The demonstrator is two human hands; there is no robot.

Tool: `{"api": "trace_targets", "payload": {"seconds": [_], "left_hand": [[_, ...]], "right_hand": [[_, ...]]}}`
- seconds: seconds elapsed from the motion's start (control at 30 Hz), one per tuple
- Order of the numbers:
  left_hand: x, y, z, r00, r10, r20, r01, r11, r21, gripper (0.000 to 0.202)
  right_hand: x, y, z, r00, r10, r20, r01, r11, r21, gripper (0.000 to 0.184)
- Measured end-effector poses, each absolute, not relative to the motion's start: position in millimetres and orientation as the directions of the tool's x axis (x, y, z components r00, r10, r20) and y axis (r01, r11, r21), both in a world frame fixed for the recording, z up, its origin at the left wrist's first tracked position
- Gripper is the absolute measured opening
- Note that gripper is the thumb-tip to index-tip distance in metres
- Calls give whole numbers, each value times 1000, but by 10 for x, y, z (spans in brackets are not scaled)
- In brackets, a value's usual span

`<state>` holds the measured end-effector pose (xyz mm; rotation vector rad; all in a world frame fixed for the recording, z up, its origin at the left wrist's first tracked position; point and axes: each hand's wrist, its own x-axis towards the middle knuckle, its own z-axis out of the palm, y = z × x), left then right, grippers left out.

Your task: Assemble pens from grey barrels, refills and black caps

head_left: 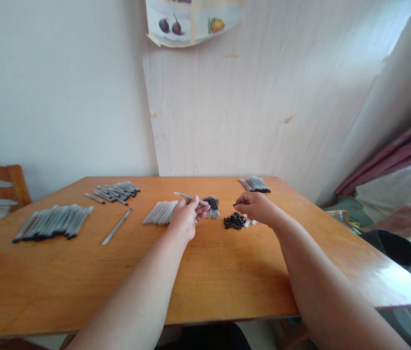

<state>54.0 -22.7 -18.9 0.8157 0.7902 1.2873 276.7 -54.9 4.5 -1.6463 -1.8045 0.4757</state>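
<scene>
My left hand (187, 218) is closed around a whitish pen barrel (182, 195), which lies slanted across the fingers. My right hand (258, 205) pinches a small dark piece (235, 204), probably a black pen part. Beneath that hand is a heap of small black pen parts (233, 221), with a few small white pieces (254, 222) beside it. A row of whitish pen barrels (158, 213) lies left of my left hand. Just beyond its fingertips is a bundle of thin black-and-grey sticks (212, 205), partly hidden.
On the wooden table (205, 272), a single pen (116, 227) lies left of centre. Black-ended pens form a large group (54, 221) at the left, a looser pile (116, 191) behind, and another group (255, 183) at the back right. A wooden chair (17, 184) stands left.
</scene>
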Motion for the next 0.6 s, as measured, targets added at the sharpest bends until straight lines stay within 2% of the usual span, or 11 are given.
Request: {"api": "trace_targets", "payload": {"seconds": [0.1, 0.23, 0.6], "left_hand": [[538, -229, -181, 111, 993, -51, -478, 98, 873, 18], [540, -239, -173, 114, 992, -48, -467, 96, 879, 17], [540, -250, -176, 125, 991, -45, -456, 98, 885, 17]], "right_hand": [[2942, -495, -13, -34, 993, 117, 831, 93, -548, 13], [3007, -467, -90, -88, 995, 47, 891, 100, -443, 11], [2971, -468, -104, -75, 997, 34, 902, 82, -424, 15]]}}
